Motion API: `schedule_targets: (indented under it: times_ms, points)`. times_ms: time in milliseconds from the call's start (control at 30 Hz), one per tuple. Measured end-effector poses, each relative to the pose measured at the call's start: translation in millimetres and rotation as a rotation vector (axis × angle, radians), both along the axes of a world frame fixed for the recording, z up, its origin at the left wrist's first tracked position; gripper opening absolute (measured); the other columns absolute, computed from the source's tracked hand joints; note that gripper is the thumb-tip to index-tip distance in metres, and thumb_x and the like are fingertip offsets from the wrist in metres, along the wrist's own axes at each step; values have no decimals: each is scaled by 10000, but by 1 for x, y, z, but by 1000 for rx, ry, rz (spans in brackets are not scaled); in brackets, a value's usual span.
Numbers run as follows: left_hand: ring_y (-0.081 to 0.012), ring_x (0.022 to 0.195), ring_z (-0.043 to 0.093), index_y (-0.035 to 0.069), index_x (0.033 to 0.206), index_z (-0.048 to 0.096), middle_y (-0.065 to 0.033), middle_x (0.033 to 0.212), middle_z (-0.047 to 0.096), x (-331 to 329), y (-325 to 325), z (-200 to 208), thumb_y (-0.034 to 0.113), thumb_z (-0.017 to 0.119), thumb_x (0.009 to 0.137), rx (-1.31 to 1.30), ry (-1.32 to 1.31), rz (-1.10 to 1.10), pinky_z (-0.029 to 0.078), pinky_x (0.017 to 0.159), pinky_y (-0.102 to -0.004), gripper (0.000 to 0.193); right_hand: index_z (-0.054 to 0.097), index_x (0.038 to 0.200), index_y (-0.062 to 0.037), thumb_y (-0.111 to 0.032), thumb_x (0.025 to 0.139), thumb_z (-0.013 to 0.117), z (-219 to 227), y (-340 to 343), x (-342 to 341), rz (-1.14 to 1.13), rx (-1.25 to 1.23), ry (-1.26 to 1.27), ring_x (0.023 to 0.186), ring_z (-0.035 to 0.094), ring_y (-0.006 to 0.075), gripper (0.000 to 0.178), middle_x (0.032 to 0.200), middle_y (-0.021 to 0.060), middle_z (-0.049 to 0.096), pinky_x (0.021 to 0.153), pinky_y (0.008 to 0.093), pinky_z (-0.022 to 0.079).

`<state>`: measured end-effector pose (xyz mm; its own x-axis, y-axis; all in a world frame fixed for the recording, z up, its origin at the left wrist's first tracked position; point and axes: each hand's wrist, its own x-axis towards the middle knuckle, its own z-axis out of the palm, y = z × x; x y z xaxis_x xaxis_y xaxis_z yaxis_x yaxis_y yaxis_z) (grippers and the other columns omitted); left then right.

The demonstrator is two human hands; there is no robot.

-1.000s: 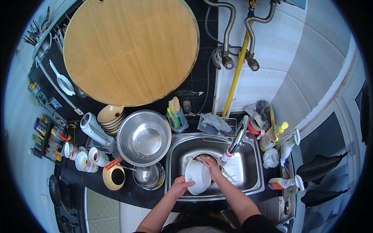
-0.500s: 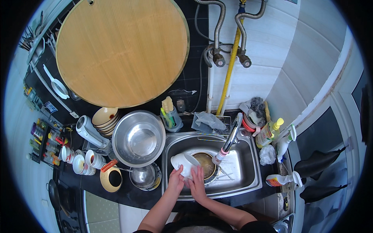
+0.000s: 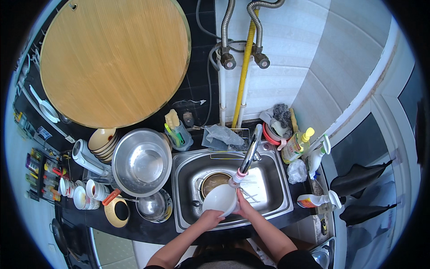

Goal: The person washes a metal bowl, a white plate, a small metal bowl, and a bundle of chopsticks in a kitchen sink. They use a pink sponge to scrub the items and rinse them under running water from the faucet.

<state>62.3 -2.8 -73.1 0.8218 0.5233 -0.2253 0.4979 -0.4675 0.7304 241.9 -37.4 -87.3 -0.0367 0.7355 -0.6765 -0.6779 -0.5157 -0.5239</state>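
Observation:
A white bowl [image 3: 219,200] is held over the near part of the sink [image 3: 278,190], its inside facing up and tilted. My left hand [image 3: 212,219] grips its near rim, fingers closed on it. On the right side my right hand [image 3: 243,204] holds the bowl's wall, its fingers partly hidden by the bowl. The tap [image 3: 252,150] ends in a pink-and-white nozzle [image 3: 235,179] just above the bowl's far rim; whether water runs I cannot tell. Behind the bowl a round pot [image 3: 215,182] with brownish liquid sits in the sink. Thin sticks [image 3: 251,196] lie on the basin floor.
Left of the sink stand a large steel basin [image 3: 142,162], a smaller metal bowl [image 3: 151,206], a yellowish bowl [image 3: 117,213] and stacked bowls [image 3: 102,142]. A wire rack [image 3: 229,154] spans the back edge. Bottles, including a yellow-capped one [image 3: 295,145], line the right side.
The white bowl has turned so that its inside faces up, and it sits closer under the nozzle. My right hand has shifted to its right side. The whole view has swung rightward.

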Motion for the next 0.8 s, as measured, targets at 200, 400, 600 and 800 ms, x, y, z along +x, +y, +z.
schedule_targets:
  times_ms: [200,400,600,800]
  points:
    - [-328,911,561,90,948,611,-161,918,608,43,-4,-39,138,513,763,136,24,-268,435,798,-403,216,364,1217,-26,-153,774,473,-72,-46,54,-55,-219,-181,1027,511,331,473,1131,165,479,725,487,514]
    - [-330,1045,495,32,997,584,-168,1072,560,66,-1,-75,30,519,739,220,-368,271,378,914,-388,267,318,1243,-42,-50,724,463,-131,-57,99,-357,-341,-447,910,556,380,538,1100,178,480,586,502,551]
    - [-279,716,607,-21,887,562,-169,768,607,7,23,-187,68,639,694,-88,-19,942,479,659,-354,226,439,1154,-45,-27,691,460,-179,-54,133,-444,-537,-729,811,602,352,464,1033,183,539,453,448,555]
    - [-261,543,610,-32,892,536,-159,719,605,-7,39,-283,89,625,740,-539,102,1166,501,456,-354,214,497,1077,-2,-92,727,550,-230,-44,143,-426,-691,-697,658,623,331,365,939,175,581,424,424,545]
